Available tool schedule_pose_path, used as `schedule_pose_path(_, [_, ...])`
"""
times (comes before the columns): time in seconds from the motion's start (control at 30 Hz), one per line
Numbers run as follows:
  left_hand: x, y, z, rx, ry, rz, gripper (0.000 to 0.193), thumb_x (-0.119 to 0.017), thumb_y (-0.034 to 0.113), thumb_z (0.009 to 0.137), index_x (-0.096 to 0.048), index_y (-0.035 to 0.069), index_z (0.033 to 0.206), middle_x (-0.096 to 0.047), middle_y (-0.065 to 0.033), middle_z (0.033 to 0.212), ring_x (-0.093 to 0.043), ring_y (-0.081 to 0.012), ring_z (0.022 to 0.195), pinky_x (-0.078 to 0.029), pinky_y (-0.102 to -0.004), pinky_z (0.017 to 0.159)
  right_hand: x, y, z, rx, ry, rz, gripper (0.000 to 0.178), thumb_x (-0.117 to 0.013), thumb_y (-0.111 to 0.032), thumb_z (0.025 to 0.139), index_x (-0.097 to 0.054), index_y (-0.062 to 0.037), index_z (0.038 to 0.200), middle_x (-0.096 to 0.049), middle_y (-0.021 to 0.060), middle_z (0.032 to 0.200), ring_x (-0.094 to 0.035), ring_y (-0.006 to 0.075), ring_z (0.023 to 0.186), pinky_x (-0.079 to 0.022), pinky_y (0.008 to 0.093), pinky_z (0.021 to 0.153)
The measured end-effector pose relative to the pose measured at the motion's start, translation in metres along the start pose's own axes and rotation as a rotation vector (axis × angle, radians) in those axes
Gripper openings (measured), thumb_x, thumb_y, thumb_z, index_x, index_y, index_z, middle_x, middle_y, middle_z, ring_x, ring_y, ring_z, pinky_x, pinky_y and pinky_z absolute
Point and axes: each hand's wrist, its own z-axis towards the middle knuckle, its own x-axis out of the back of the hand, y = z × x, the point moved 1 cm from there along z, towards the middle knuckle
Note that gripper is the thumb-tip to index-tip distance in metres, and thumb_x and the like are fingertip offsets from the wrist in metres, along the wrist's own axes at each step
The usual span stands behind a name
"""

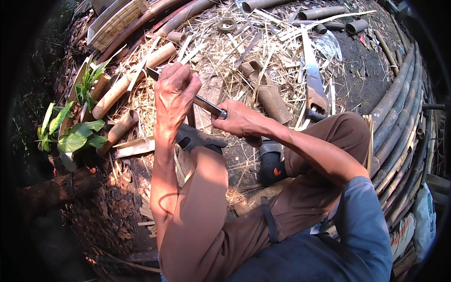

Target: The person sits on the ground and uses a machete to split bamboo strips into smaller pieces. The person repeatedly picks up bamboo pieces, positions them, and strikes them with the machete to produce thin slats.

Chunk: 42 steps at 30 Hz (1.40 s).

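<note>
A long dark-bladed knife [207,105] runs slantwise between my hands, its tip showing past the left one. My right hand [237,120] is closed around its handle, with a brown rounded end showing below the fingers. Over the far part of the blade, my left hand [176,91] is curled into a fist; whether it also holds a bamboo strip is hidden. Beneath the hands lies a wooden board [209,89] among pale bamboo shavings [204,42]. My bent knees and dark shoes are close below.
A handsaw [311,70] lies right of a split bamboo tube [270,96]. Bamboo sections [120,91] and a leafy plant [75,134] are on the left. Long bamboo poles [399,113] curve along the right, near a white sack [425,218]. A yellowish crate [115,26] stands far left.
</note>
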Motion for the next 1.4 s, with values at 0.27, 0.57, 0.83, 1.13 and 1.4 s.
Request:
schedule_pose_path(0.27, [-0.006,-0.005,0.000,0.071,0.064,-0.051,0.020,-0.064,0.004,0.081,-0.048,0.000,0.070,-0.045,-0.0090,0.060,-0.046,-0.0225,0.046,-0.035,-0.0355,0.047,0.003,-0.004,0.004,0.037,0.135,-0.176,0.020,-0.061,-0.017,0.080,-0.065,0.0029,0.084,-0.060,0.0159,0.059,-0.063,0.0231,0.057,-0.047,0.0417,0.057])
schedule_pose_path(0.57, [-0.022,-0.019,0.008,0.162,0.018,-0.001,0.024,-0.063,0.015,0.089,-0.051,0.001,0.074,-0.044,-0.0068,0.064,-0.041,-0.0146,0.056,-0.037,-0.0311,0.054,0.016,-0.007,0.013,-0.163,-0.080,0.030,0.022,-0.057,-0.021,0.086,-0.057,0.0004,0.080,-0.052,0.0049,0.056,-0.048,0.0146,0.049,-0.043,0.0349,0.049])
schedule_pose_path(0.83, [-0.046,-0.033,0.013,0.475,-0.015,-0.504,0.026,-0.059,0.024,0.097,-0.058,0.006,0.079,-0.049,0.0052,0.062,-0.040,-0.0021,0.057,-0.031,-0.0208,0.052,0.023,0.021,0.029,-0.010,0.113,-0.226,0.021,-0.060,-0.023,0.086,-0.060,-0.0032,0.078,-0.053,0.0006,0.056,-0.048,0.0103,0.049,-0.039,0.0312,0.046])
schedule_pose_path(1.13, [-0.058,-0.042,-0.002,0.494,0.287,-0.900,0.023,-0.059,0.012,0.095,-0.048,0.001,0.113,-0.054,0.0015,0.067,-0.048,-0.0039,0.060,-0.037,-0.0182,0.055,0.025,0.007,0.030,-0.231,-0.187,0.166,0.020,-0.063,-0.025,0.086,-0.056,-0.0083,0.077,-0.046,-0.0042,0.058,-0.041,0.0062,0.047,-0.034,0.0258,0.043])
schedule_pose_path(1.4, [-0.015,-0.032,-0.012,0.429,0.129,-0.360,0.033,-0.051,0.012,0.096,-0.041,-0.001,0.125,-0.056,-0.0013,0.069,-0.051,-0.0060,0.066,-0.041,-0.0202,0.062,0.013,-0.027,0.027,-0.215,-0.215,0.312,0.019,-0.065,-0.022,0.084,-0.058,-0.0058,0.077,-0.047,-0.0033,0.057,-0.041,0.0065,0.044,-0.034,0.0250,0.041])
